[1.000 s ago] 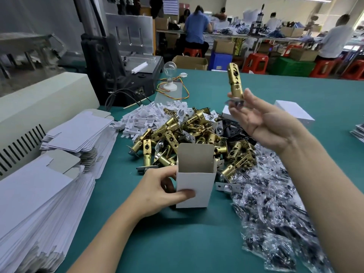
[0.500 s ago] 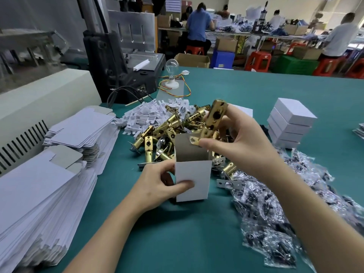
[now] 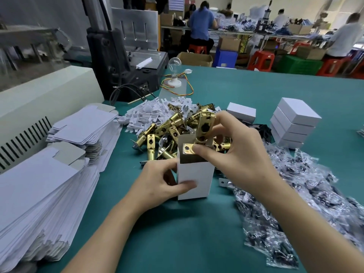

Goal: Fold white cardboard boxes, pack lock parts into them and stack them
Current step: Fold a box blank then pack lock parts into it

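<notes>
A small white cardboard box [image 3: 197,174] stands upright on the green table with its top flap open. My left hand [image 3: 161,186] grips its left side, thumb across the front. My right hand [image 3: 234,154] pinches a brass latch [image 3: 202,131] and holds it tilted at the box's mouth, its faceplate end just inside the opening. Behind the box lies a pile of brass latches [image 3: 169,131]. A stack of closed white boxes [image 3: 293,125] stands at the right, and one more closed box [image 3: 241,113] sits behind the pile.
Flat box blanks [image 3: 39,190] are stacked thick along the left. Clear bags of small dark parts [image 3: 295,203] spread over the right. White paper inserts [image 3: 149,113] lie behind the latches, a black machine [image 3: 122,62] and a bulb [image 3: 174,64] farther back. People work at distant benches.
My right hand came down from high above the table with the brass latch and brought it to the open box. My left hand kept its hold on the box.
</notes>
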